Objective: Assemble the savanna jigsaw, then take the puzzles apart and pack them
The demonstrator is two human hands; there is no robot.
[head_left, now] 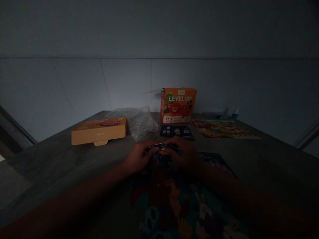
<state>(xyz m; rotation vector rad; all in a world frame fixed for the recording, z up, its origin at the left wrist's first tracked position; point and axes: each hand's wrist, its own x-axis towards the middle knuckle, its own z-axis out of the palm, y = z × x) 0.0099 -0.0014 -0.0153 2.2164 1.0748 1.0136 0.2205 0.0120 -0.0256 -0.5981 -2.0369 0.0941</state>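
Above the table, in front of me, my left hand (138,156) and my right hand (186,155) are brought close together. Both pinch dark blue jigsaw puzzle pieces (162,151) with a patch of orange print, thumbs on the near side. Poor light and my fingers hide whether the pieces are joined. Below the hands lies a dark, partly assembled-looking jigsaw puzzle (174,199) with animal pictures, including a white rabbit. Its near part fades into shadow, and my right forearm covers some of its right side.
An orange "LEVEL UP!" box (178,106) stands at the back. Left of it are clear bubble wrap (142,123) and a flat orange box (99,131). A dark printed leaflet (176,132), a colourful picture sheet (224,129) and a small bottle (234,115) lie behind and right.
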